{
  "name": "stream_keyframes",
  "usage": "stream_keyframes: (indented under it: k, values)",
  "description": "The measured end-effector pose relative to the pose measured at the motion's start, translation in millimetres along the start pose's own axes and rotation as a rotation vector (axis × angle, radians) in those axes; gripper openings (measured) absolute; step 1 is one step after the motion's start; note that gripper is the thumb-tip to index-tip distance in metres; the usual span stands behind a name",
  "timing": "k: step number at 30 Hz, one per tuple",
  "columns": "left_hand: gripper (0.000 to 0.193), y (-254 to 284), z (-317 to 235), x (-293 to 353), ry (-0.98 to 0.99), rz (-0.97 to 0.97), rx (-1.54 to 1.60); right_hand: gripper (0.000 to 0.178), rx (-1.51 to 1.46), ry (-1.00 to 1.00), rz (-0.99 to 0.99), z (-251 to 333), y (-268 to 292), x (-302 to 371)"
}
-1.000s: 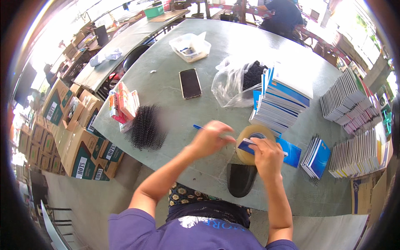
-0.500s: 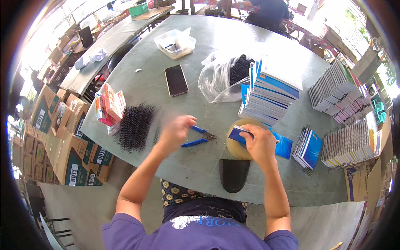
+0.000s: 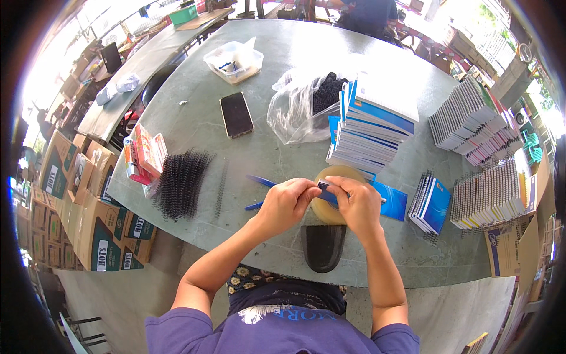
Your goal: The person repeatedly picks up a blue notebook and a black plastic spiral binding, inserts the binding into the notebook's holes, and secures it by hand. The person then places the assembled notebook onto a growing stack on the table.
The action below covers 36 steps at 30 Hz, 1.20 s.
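Pinching a blue booklet, right hand fingers curled, left hand at its end, grasp unclear

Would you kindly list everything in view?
Small notebook: one, blue, centre
Tape roll: one, yellowish, centre
Pliers: one, blue, centre
Rounded slab: one, black, near edge
Coils: many, black, left
Packets: several, orange, left
Phone: one, black, left
Tub: one, translucent, top
Plastic bag: one, clear, centre
Notebooks: many, blue, white, right
Main table: one, grey, centre
Cartons: several, brown, left
Co-worker: one, dark clothes, top
Left fingers: several, bare, at small notebook
Right fingers: several, bare, holding small notebook
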State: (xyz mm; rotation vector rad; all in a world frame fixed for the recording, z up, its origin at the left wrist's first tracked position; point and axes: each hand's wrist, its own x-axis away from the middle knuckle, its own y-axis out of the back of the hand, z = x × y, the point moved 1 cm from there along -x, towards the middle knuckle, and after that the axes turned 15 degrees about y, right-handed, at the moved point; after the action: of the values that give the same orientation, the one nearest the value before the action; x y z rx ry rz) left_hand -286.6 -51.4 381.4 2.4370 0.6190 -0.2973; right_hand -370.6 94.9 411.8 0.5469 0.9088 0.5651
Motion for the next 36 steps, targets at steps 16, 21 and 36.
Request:
stream_keyframes:
  k: [16,21,36]
  values:
    - [0.020,30,14,-25,0.353,0.458,0.074,0.015,0.122,0.168,0.086,0,0,2]
    - [0.023,29,-3,-24,0.174,0.265,-0.149,0.015,0.175,0.287,-0.036,-1,-13,-2]
    - [0.030,28,-8,-19,0.048,0.273,-0.036,0.013,0.199,0.249,0.199,0,-6,3]
